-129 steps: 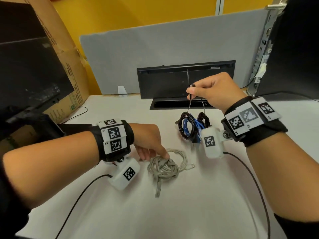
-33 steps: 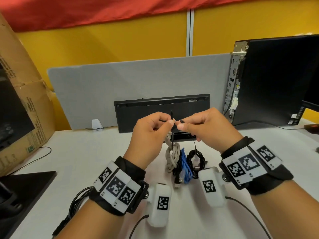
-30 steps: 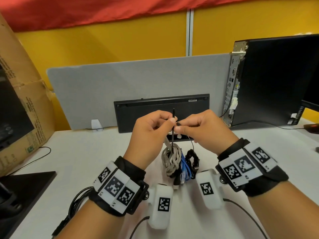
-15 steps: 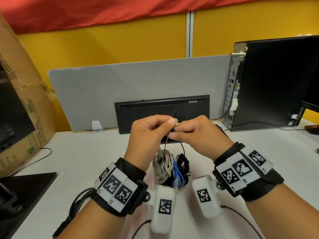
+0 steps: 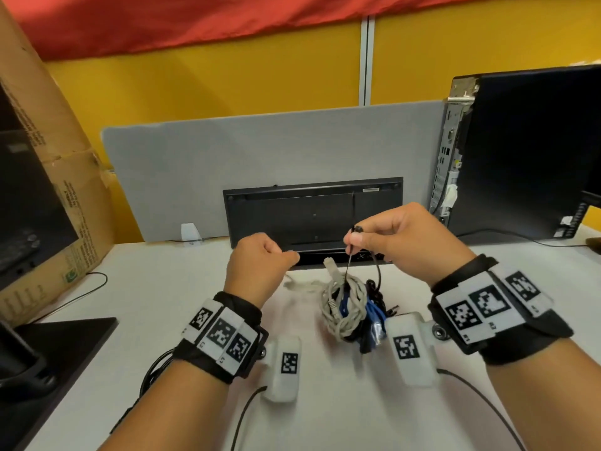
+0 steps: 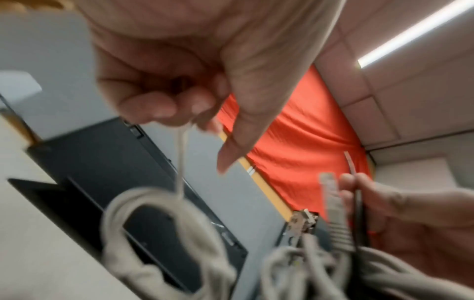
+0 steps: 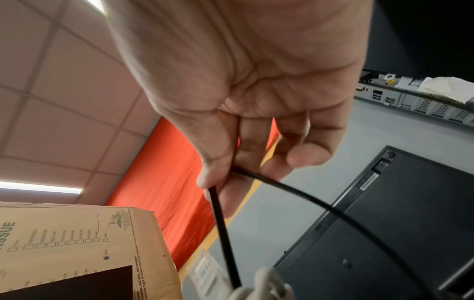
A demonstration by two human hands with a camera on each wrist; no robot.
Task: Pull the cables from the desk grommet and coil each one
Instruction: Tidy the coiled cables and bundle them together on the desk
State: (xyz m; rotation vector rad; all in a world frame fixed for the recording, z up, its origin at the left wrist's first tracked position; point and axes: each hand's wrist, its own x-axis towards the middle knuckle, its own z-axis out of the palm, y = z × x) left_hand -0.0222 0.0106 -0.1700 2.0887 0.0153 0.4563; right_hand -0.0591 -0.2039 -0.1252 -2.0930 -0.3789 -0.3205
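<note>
The right hand (image 5: 401,242) is pinching a thin black tie (image 5: 348,265) between thumb and forefinger, its loop running through the bundle of coiled cables (image 5: 353,307), which is hanging just above the white surface (image 5: 325,418). The left hand (image 5: 257,268) is curling its fingers round a thin grey cable strand (image 6: 180,162) leading down to the grey coil (image 6: 153,233). An upturned black keyboard (image 5: 292,216) is leaning behind them.

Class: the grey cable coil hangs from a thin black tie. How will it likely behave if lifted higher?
The grey cable coil probably sags and swings, since its loops look loose. The thin black tie, pinched by the right hand, looks smooth, so may slip.
</note>
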